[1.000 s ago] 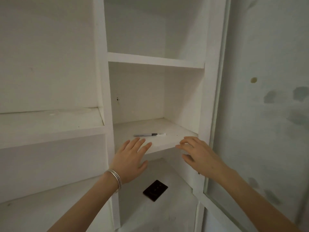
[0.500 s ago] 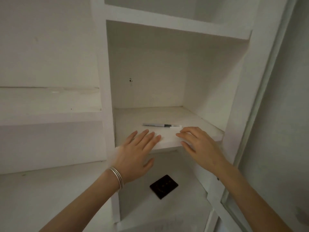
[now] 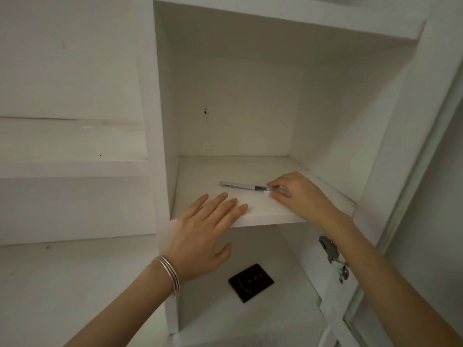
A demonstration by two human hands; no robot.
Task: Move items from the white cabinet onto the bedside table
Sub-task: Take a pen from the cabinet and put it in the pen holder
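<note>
**Pinch closing on the pen, middle shelf of the white cabinet**

Fingertips of the right hand (image 3: 300, 196) meet around the right end of the pen (image 3: 246, 186) — thumb on the near side, index finger on the far side — though whether the pinch is fully clamped cannot be told, since the pen lies flat on the shelf (image 3: 263, 216).

Left of centre, the left hand (image 3: 200, 236) is spread open, fingers flat on the shelf's front edge, holding nothing; silver bangles (image 3: 168, 276) circle its wrist. At centre, the pen lies crosswise on the middle shelf of the white cabinet (image 3: 160, 96), its left end free. Below centre, a dark flat card-like object (image 3: 251, 282) rests on the lower shelf. At lower right, a metal hinge (image 3: 333, 256) shows on the cabinet frame.

Progress: the task appears early — the pen is unlifted, the dark object untouched, and the bedside table is out of view, so nothing can be confirmed as delivered.

Change from half a second earlier: the right hand, then just short of the pen's end, now touches it; the left hand has moved little; the view has drawn nearer.
</note>
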